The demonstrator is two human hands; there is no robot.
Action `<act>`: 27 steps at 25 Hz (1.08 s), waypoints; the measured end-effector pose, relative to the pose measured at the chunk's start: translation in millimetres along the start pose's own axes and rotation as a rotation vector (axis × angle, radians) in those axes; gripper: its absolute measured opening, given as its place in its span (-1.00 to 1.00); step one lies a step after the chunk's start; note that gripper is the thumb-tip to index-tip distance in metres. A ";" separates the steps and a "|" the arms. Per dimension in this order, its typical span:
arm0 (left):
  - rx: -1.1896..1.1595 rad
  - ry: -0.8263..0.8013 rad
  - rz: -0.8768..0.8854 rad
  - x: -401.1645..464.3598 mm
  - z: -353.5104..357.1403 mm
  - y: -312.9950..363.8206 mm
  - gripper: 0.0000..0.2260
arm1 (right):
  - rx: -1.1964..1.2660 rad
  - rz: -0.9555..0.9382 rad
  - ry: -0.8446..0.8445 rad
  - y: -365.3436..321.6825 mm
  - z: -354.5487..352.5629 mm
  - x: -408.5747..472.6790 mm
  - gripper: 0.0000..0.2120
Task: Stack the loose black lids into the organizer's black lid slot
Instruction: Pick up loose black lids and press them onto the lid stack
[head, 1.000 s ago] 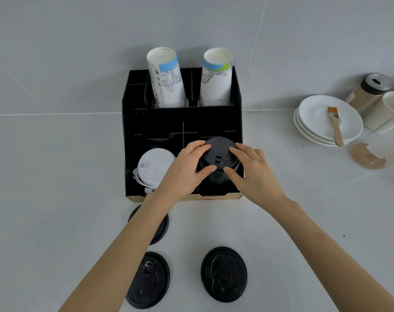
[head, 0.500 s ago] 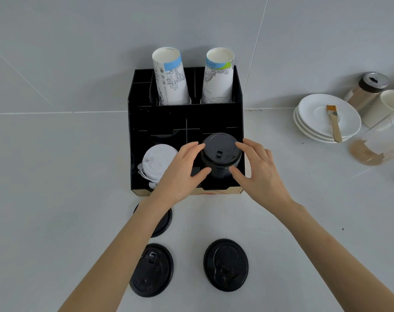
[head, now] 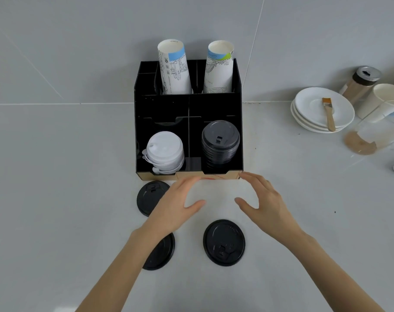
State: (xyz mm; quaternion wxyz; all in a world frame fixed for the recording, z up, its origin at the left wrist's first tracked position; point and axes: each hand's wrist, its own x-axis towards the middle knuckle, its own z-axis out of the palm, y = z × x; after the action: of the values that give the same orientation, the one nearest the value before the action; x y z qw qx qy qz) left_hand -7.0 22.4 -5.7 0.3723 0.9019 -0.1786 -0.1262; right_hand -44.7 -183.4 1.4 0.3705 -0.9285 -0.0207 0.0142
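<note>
A black organizer (head: pixel 162 104) stands against the wall. Its front right slot holds a stack of black lids (head: pixel 220 143); the front left slot holds white lids (head: pixel 165 152). Three loose black lids lie on the counter in front: one at the left (head: pixel 147 198), one partly under my left forearm (head: pixel 161 253), one in the middle (head: pixel 224 242). My left hand (head: pixel 176 203) and my right hand (head: pixel 264 202) hover just in front of the organizer, fingers spread, holding nothing.
Two stacks of paper cups (head: pixel 174 67) stand in the organizer's back slots. At the right are stacked white saucers (head: pixel 313 104) with a brush (head: pixel 329 113), a lidded shaker (head: pixel 361 83), a white cup (head: pixel 387 97) and a clear container (head: pixel 371 136).
Both hands let go of the black lid stack in the front right slot and drew back toward me, over the counter. The stack stays in the slot.
</note>
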 end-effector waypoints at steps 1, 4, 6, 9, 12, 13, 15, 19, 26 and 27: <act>-0.005 -0.025 -0.010 -6.9 5.1 -0.4 -0.52 | -0.002 0.001 -0.024 2.1 2.9 -6.4 -0.53; -0.001 -0.142 -0.025 -25.0 19.0 -2.1 -0.49 | 0.009 0.015 -0.107 8.1 11.4 -24.5 -0.50; 0.025 -0.235 -0.032 -33.7 26.7 -2.5 -0.46 | 0.014 0.030 -0.155 12.1 16.3 -36.3 -0.48; 0.063 -0.313 -0.048 -42.6 34.9 -1.6 -0.42 | 0.015 0.050 -0.216 18.1 22.5 -53.7 -0.45; 0.086 -0.334 -0.050 -49.2 40.0 -1.2 -0.41 | 0.015 0.056 -0.274 21.9 28.9 -65.5 -0.41; 0.100 -0.339 -0.043 -51.4 41.9 -1.7 -0.41 | 0.019 0.059 -0.288 22.3 30.7 -68.5 -0.41; 0.133 -0.341 -0.024 -54.3 45.6 -3.3 -0.41 | 0.026 0.056 -0.293 22.4 34.4 -72.8 -0.40; 0.191 -0.338 -0.003 -56.1 52.1 -6.7 -0.41 | 0.025 0.047 -0.265 23.2 40.5 -76.4 -0.42; 0.198 -0.289 0.004 -56.5 56.2 -6.4 -0.45 | 0.057 0.045 -0.234 23.8 40.5 -76.3 -0.46; 0.187 -0.279 0.002 -56.6 56.4 -5.7 -0.45 | 0.061 0.051 -0.232 23.8 40.3 -75.8 -0.47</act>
State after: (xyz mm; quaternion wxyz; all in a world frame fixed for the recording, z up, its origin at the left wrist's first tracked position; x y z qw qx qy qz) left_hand -77.2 14.4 -43.4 0.2584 0.9062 -0.2404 -0.2329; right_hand -121.5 -176.6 -43.4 0.3933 -0.9091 -0.0393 0.1315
